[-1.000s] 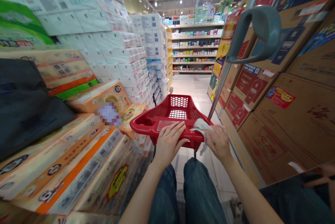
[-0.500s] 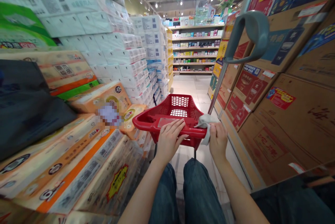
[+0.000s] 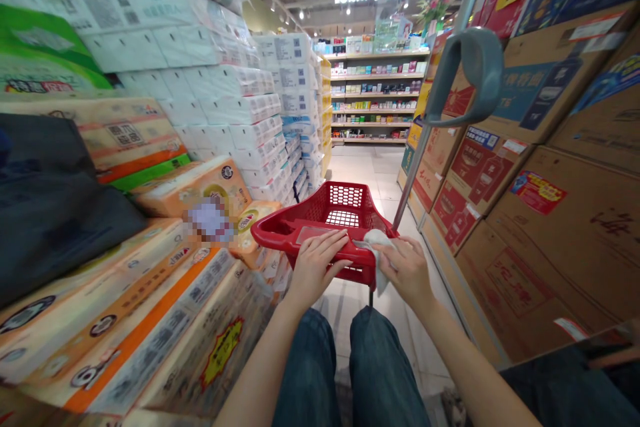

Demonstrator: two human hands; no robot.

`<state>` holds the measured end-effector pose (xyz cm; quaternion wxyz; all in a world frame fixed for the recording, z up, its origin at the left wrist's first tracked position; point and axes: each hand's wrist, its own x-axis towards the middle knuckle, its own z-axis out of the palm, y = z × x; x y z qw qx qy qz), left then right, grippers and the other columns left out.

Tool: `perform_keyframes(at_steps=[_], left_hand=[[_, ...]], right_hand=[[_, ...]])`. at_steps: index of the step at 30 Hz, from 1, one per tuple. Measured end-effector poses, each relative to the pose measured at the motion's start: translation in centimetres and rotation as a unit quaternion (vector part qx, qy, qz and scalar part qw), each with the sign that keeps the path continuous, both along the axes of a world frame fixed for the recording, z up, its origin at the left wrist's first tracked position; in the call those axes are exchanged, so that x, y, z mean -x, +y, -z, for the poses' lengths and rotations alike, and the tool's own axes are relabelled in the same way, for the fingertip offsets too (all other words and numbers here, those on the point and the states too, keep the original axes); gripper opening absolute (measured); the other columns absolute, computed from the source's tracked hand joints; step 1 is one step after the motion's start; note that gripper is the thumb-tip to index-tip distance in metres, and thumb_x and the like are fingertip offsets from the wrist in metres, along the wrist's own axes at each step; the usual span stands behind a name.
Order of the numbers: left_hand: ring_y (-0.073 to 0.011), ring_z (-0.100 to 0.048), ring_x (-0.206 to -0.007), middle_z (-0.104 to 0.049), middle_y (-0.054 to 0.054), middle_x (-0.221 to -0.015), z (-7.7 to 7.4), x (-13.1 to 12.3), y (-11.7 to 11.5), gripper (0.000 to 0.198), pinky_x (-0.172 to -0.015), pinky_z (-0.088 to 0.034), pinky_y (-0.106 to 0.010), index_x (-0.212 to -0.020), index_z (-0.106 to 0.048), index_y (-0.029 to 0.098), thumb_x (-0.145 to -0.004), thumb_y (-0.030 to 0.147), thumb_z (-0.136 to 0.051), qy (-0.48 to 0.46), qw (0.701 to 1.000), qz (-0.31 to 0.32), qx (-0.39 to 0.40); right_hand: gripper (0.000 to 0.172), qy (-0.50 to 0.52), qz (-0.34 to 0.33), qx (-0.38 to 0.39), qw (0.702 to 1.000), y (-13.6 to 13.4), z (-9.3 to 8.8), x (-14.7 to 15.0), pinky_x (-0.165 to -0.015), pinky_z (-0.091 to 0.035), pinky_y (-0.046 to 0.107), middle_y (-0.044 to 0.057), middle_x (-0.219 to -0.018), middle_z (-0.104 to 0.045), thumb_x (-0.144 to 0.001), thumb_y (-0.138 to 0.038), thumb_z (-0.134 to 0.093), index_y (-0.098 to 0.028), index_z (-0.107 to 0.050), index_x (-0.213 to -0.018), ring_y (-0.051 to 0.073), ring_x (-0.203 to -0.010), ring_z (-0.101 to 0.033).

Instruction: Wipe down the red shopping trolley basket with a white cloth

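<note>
Plastic-wrapped tissue packs (image 3: 135, 320) fill the left of the frame. At lower centre, the left hand (image 3: 315, 266) lies flat and open, fingers spread, on the smooth rim of a red plastic shopping basket (image 3: 280, 234). The right hand (image 3: 407, 270), curled narrow, pinches a soft white cloth (image 3: 379, 260) against that rim. Farther right, a grey curved handle (image 3: 467, 67) rises before stacked cardboard cartons (image 3: 545, 267).

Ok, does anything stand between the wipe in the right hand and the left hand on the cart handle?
Nothing visible does. The white wipe under the right hand lies on the red cart handle, and only bare handle separates it from the left hand.
</note>
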<state>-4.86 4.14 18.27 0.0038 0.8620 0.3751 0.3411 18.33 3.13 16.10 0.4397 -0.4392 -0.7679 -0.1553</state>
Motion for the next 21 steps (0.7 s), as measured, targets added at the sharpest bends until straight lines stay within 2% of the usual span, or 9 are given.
perform_keyframes(at_steps=[2, 4, 7, 10, 12, 15, 17, 21], left_hand=[[-0.0210, -0.048, -0.131, -0.056, -0.005, -0.139, 0.0, 0.3, 0.1, 0.044, -0.102, -0.035, -0.038, -0.135, -0.051, 0.026, -0.093, 0.037, -0.058, -0.005, 1.000, 0.009, 0.001], [-0.0209, -0.048, -0.130, -0.056, -0.005, -0.139, 0.1, 0.4, 0.2, 0.043, -0.102, -0.034, -0.038, -0.134, -0.051, 0.026, -0.093, 0.037, -0.058, -0.009, 1.000, 0.017, 0.004], [-0.0210, -0.049, -0.130, -0.057, -0.004, -0.138, 0.0, 0.4, 0.6, 0.041, -0.103, -0.033, -0.038, -0.133, -0.052, 0.027, -0.093, 0.036, -0.059, -0.018, 1.000, 0.024, 0.011], [-0.0207, -0.051, -0.127, -0.059, -0.003, -0.136, -0.3, 0.6, 1.2, 0.037, -0.103, -0.032, -0.038, -0.129, -0.056, 0.027, -0.093, 0.036, -0.059, -0.034, 0.999, 0.026, 0.017], [-0.0208, -0.053, -0.124, -0.061, -0.003, -0.133, -0.6, 1.0, 1.7, 0.032, -0.103, -0.033, -0.039, -0.123, -0.059, 0.026, -0.093, 0.038, -0.057, -0.045, 0.999, 0.022, 0.022], [-0.0208, -0.055, -0.121, -0.063, -0.003, -0.130, -0.9, 1.7, 2.5, 0.027, -0.103, -0.032, -0.040, -0.115, -0.063, 0.026, -0.094, 0.040, -0.056, -0.053, 0.998, -0.004, 0.027], [-0.0207, -0.052, -0.122, -0.063, -0.001, -0.130, -0.9, 2.2, 3.3, 0.025, -0.107, -0.029, -0.042, -0.115, -0.064, 0.028, -0.094, 0.038, -0.056, -0.057, 0.998, -0.026, 0.019], [-0.0207, -0.047, -0.127, -0.062, 0.001, -0.130, -0.5, 2.7, 5.0, 0.021, -0.113, -0.023, -0.047, -0.109, -0.068, 0.030, -0.095, 0.030, -0.052, -0.092, 0.994, -0.066, 0.004]], right_hand=[[0.023, 0.063, -0.062, 0.034, 0.995, 0.8, 0.4, -2.8, -0.088, -0.043, 0.036, 0.003, -0.085, -0.070, -0.093, -0.025, -0.047, -0.023, -0.069, -0.088, 0.018, -0.086, -0.062], [0.027, 0.141, -0.106, 0.098, 0.979, 1.5, 0.6, -4.2, -0.080, -0.045, 0.034, 0.003, -0.082, -0.068, -0.094, -0.031, -0.044, -0.022, -0.067, -0.082, 0.019, -0.084, -0.062], [0.032, 0.277, -0.113, 0.161, 0.941, 2.0, 0.9, -3.3, -0.070, -0.045, 0.029, 0.002, -0.079, -0.062, -0.095, -0.037, -0.041, -0.020, -0.061, -0.078, 0.017, -0.076, -0.058], [0.031, 0.367, -0.072, 0.160, 0.913, 1.7, 1.2, -0.8, -0.066, -0.041, 0.027, -0.001, -0.074, -0.055, -0.096, -0.039, -0.040, -0.021, -0.056, -0.078, 0.016, -0.071, -0.053], [0.030, 0.374, -0.055, 0.141, 0.915, 1.3, 1.6, 0.6, -0.068, -0.041, 0.027, -0.001, -0.074, -0.054, -0.097, -0.039, -0.039, -0.021, -0.054, -0.078, 0.016, -0.073, -0.053], [0.025, 0.332, -0.055, 0.105, 0.936, 0.7, 2.3, 2.1, -0.077, -0.042, 0.031, 0.001, -0.082, -0.056, -0.095, -0.038, -0.045, -0.021, -0.056, -0.080, 0.018, -0.083, -0.055], [0.020, 0.297, -0.048, 0.088, 0.950, 0.4, 2.7, 3.0, -0.083, -0.043, 0.035, 0.003, -0.089, -0.057, -0.091, -0.040, -0.053, -0.021, -0.057, -0.087, 0.020, -0.090, -0.055], [0.022, 0.239, -0.027, 0.056, 0.969, 0.0, 3.5, 4.9, -0.092, -0.043, 0.043, 0.006, -0.101, -0.059, -0.090, -0.042, -0.055, -0.023, -0.058, -0.102, 0.024, -0.101, -0.054]])
